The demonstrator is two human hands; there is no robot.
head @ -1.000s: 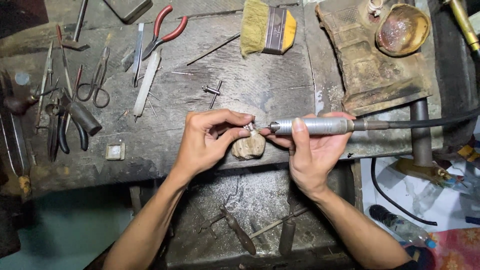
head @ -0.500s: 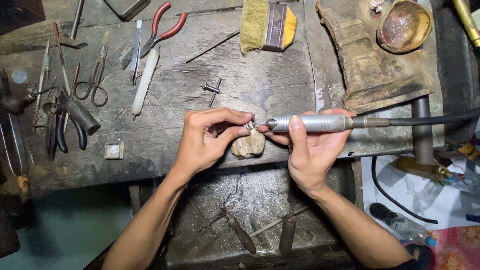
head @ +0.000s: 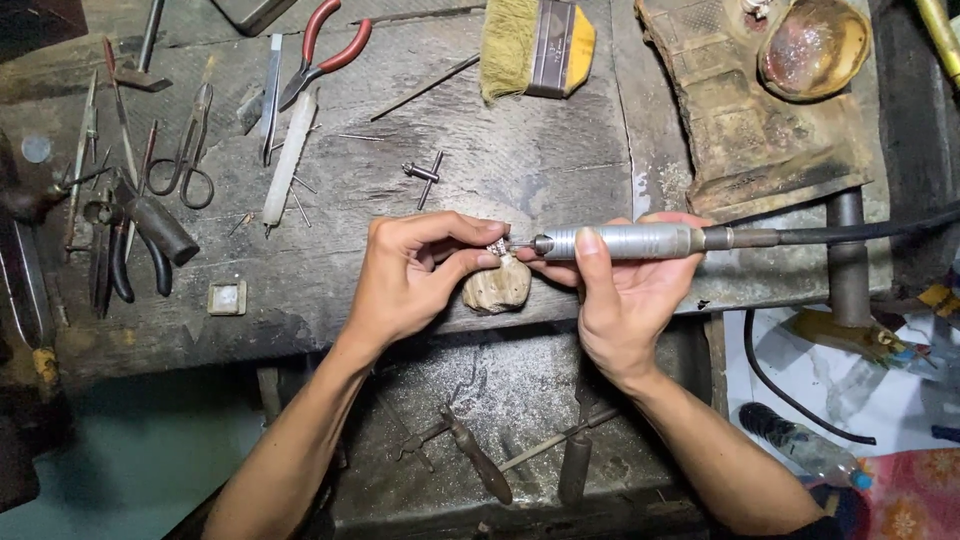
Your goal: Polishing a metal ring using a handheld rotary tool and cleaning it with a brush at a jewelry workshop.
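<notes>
My left hand [head: 415,275] pinches a small silvery piece [head: 496,246] between thumb and forefinger, resting it on a worn wooden bench peg [head: 497,287] at the front of the workbench. My right hand [head: 620,290] grips a metal rotary handpiece [head: 625,241], held level, its fine tip touching the silvery piece. A black flexible shaft [head: 850,233] runs off to the right from the handpiece.
The grey wooden bench [head: 340,250] carries red-handled pliers [head: 322,50], scissors [head: 190,150], black-handled pliers [head: 130,250], files, a chuck key [head: 424,177], a yellow brush [head: 535,45] and a small square block [head: 227,297]. A brown bowl [head: 812,45] sits on a pad at the back right. Tools lie in the tray below.
Both hands keep the same hold on the piece and the handpiece. The view has shifted slightly; nothing else has visibly moved.
</notes>
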